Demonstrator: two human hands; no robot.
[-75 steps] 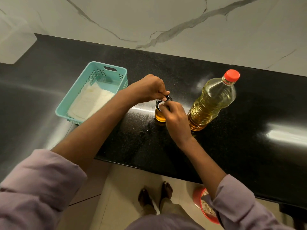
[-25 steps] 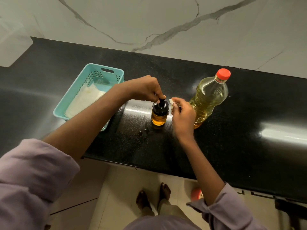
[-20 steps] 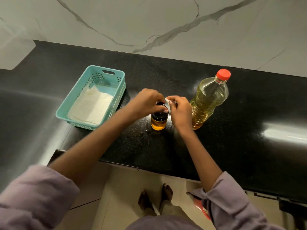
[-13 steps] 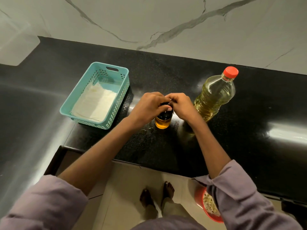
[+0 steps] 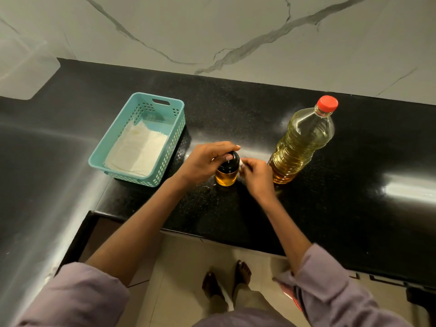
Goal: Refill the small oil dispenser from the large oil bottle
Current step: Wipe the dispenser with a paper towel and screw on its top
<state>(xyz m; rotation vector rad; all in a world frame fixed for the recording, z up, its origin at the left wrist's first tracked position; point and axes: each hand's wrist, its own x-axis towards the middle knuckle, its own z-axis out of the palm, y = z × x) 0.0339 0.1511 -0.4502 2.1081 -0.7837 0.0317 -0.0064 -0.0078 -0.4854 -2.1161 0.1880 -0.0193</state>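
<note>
Black worktop (image 5: 236, 109) under a marble wall: since a second ago my left hand (image 5: 203, 161) has dropped from the pump tip onto the small oil dispenser (image 5: 227, 172) cap and closed around it, so opening has begun. My right hand (image 5: 257, 177) pinches something white beside it; the large oil bottle (image 5: 302, 142), capped, stands just right of that hand

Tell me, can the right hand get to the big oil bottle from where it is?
Probably yes. The right hand sits beside the large oil bottle, with only bare black counter between them. It seems to pinch something small and white by the small dispenser, so it must let go first.
</note>
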